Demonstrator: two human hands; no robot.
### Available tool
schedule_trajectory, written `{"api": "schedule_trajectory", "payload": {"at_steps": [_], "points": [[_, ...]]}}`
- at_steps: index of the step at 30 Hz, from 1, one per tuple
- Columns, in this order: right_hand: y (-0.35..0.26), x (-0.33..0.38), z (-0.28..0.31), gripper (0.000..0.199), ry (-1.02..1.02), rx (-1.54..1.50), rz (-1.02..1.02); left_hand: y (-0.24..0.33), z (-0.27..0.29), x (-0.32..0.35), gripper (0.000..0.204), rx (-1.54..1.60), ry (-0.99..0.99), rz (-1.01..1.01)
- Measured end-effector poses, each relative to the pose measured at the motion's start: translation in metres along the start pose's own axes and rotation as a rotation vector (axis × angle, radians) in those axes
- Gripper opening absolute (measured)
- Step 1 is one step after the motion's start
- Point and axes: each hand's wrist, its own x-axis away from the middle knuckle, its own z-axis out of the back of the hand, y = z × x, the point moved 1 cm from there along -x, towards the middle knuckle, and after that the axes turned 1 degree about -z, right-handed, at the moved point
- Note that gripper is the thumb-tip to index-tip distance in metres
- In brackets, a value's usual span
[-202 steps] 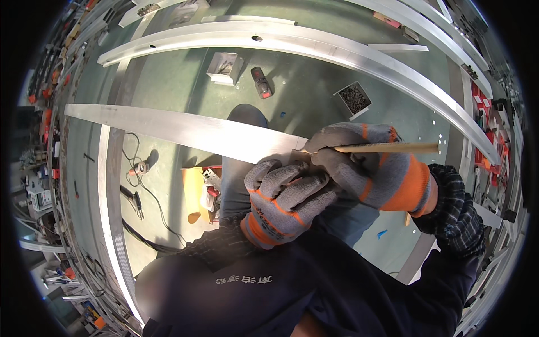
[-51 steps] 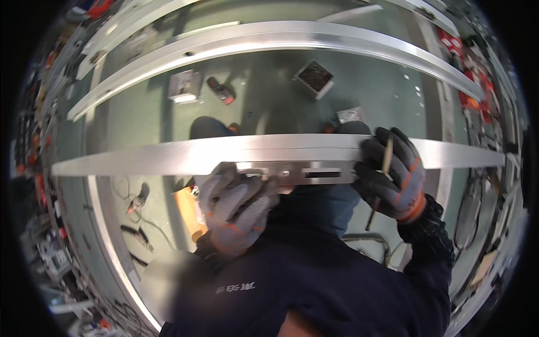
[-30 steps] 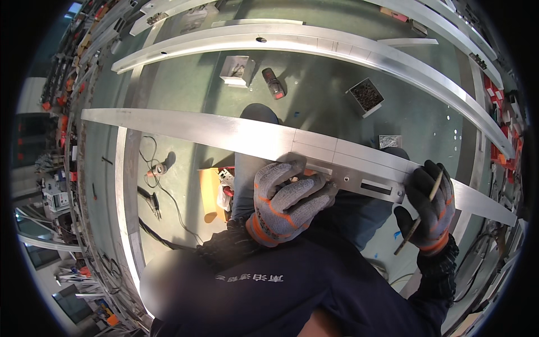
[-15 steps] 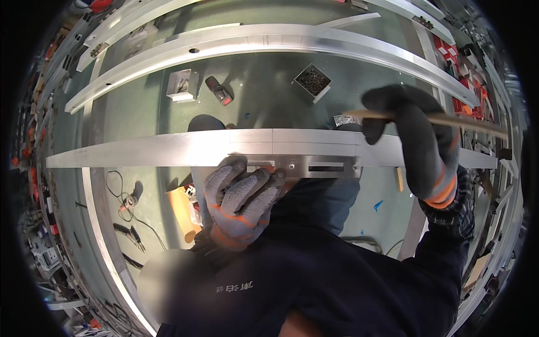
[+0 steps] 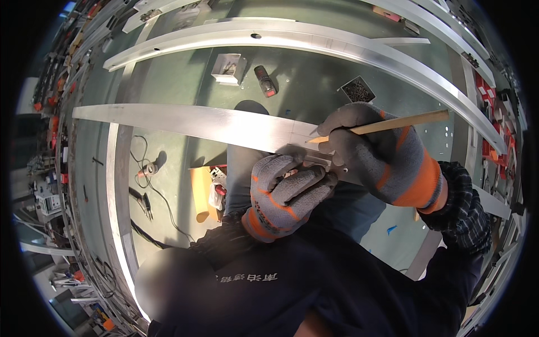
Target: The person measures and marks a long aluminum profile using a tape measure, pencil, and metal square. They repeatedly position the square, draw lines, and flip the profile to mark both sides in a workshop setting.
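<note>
A long flat aluminium bar (image 5: 196, 121) runs across in front of me. My left hand (image 5: 289, 196), in a grey and orange work glove, has its fingers curled over a slotted metal plate (image 5: 314, 156), holding it against the bar's near edge. Gloved the same way, my right hand (image 5: 382, 154) grips a wooden pencil (image 5: 407, 122). The pencil slants down to the left, its tip at the bar's face just above the plate, beside thin marked lines. Both hands hide part of the plate, and the right one also covers a stretch of the bar.
Beyond lies another aluminium profile (image 5: 292, 38). A white box (image 5: 228, 68), a dark tool with a red end (image 5: 265, 81) and a box of small dark pieces (image 5: 358, 90) are on the floor. Pliers (image 5: 141, 203) and a cable (image 5: 168, 216) lie at left.
My right hand has come down and left, bringing the pencil tip to the bar. My left hand still holds the plate. The whole view has shifted and tilted.
</note>
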Motion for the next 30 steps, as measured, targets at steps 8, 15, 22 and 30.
{"api": "schedule_trajectory", "payload": {"at_steps": [8, 15, 22, 30], "points": [[0.009, -0.014, -0.005, 0.021, -0.101, 0.11, 0.068, 0.001, 0.003, -0.005, 0.024, 0.02, -0.001, -0.022], [0.015, -0.018, -0.007, 0.022, -0.117, 0.06, 0.113, -0.001, -0.003, 0.002, 0.023, 0.018, 0.023, -0.027], [0.03, -0.017, -0.014, 0.022, -0.128, 0.192, 0.184, 0.002, 0.0, -0.002, 0.021, -0.021, 0.053, -0.031], [0.011, -0.016, -0.012, 0.023, -0.092, 0.07, 0.112, 0.003, -0.001, -0.004, 0.021, -0.01, 0.063, -0.042]]}}
